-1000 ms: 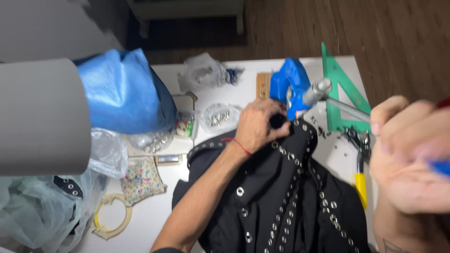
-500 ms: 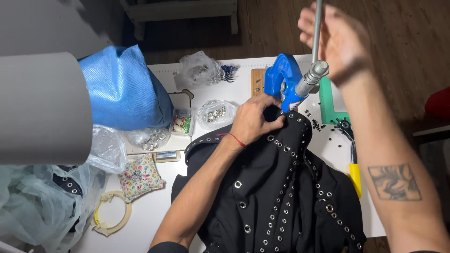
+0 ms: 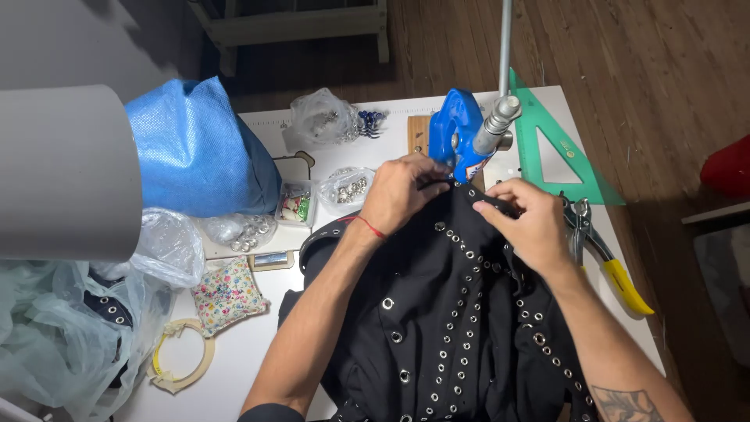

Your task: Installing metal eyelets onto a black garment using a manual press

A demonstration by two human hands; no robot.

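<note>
A black garment [image 3: 437, 312] studded with several rows of metal eyelets lies on the white table [image 3: 250, 352]. My left hand [image 3: 402, 187] pinches its top edge right below the blue eyelet press [image 3: 457, 137]. My right hand [image 3: 527, 223] grips the same edge a little to the right, beside the press. The press's metal lever [image 3: 504, 55] stands upright with no hand on it.
A blue woven bag [image 3: 195, 152] sits at the left, with clear bags of eyelets [image 3: 348, 187] near it. A green set square [image 3: 558, 144] and yellow-handled pliers [image 3: 605, 254] lie at the right. A floral pincushion [image 3: 226, 297] and a measuring tape roll [image 3: 180, 363] lie front left.
My right hand has let go of the press lever and come down onto the garment's top edge. My left hand has stayed at the press.
</note>
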